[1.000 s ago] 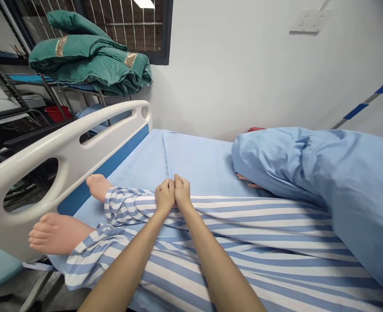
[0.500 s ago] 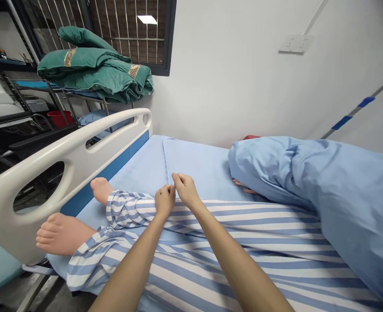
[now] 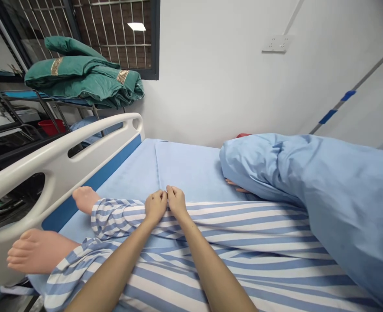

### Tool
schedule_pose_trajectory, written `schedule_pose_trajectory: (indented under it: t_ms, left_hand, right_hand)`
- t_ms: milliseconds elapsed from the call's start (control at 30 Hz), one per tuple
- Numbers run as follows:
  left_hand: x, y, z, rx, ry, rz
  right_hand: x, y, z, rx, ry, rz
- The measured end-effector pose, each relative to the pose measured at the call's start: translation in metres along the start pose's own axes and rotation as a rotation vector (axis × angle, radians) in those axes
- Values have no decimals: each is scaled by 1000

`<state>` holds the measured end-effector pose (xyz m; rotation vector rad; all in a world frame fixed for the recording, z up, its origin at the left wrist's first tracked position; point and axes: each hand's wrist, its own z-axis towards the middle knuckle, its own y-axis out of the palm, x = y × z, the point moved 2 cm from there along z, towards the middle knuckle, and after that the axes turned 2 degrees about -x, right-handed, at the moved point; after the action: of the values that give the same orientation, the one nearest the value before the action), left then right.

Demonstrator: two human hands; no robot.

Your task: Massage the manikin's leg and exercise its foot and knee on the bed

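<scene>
Bed (image 3: 191,167) with striped trousers (image 3: 243,234) across it

The bed runs out of view along the bottom. Across it lie the striped trousers, both legs covered; a bunched blue quilt (image 3: 347,190), itself cut off at right, hides their upper end. The white end board (image 3: 90,138) leaves the picture at left, partly screening dark, cluttered objects that are hard to make out. Out of the hems come a near foot (image 3: 42,252) and a smaller-looking far foot (image 3: 85,199), its toes indistinct. Over the far trouser leg, the left hand (image 3: 155,206) and right hand (image 3: 176,202) meet side by side, each grip curled closed; whether cloth is pinched inside, I cannot tell. Fingers (image 3: 242,190) peek from beneath the quilt, the rest covered.
</scene>
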<state>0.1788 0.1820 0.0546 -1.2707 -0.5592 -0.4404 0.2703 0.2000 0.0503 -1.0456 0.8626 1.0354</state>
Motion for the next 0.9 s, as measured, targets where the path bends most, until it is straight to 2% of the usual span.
schedule_pose_trajectory:
  t_ms: [100, 267, 333, 400, 567, 733, 900]
  left_hand:
    - [13, -1, 0, 5, -9, -86]
    - [48, 0, 5, 48, 12, -394]
    - [53, 3, 9, 60, 1, -500]
    - [50, 9, 10, 70, -29, -495]
    - [31, 23, 4, 56, -59, -240]
    - [31, 23, 3, 25, -80, -147]
    - [32, 21, 2, 53, -86, -142]
  right_hand:
    - [0, -4, 3, 24, 49, 157]
    - [4, -13, 7, 85, 206, 508]
    - [5, -14, 7, 84, 249, 579]
    - [7, -14, 8, 96, 250, 565]
    - [10, -12, 9, 154, 220, 442]
    - [11, -11, 5, 172, 173, 342]
    - [-3, -20, 9, 66, 193, 224]
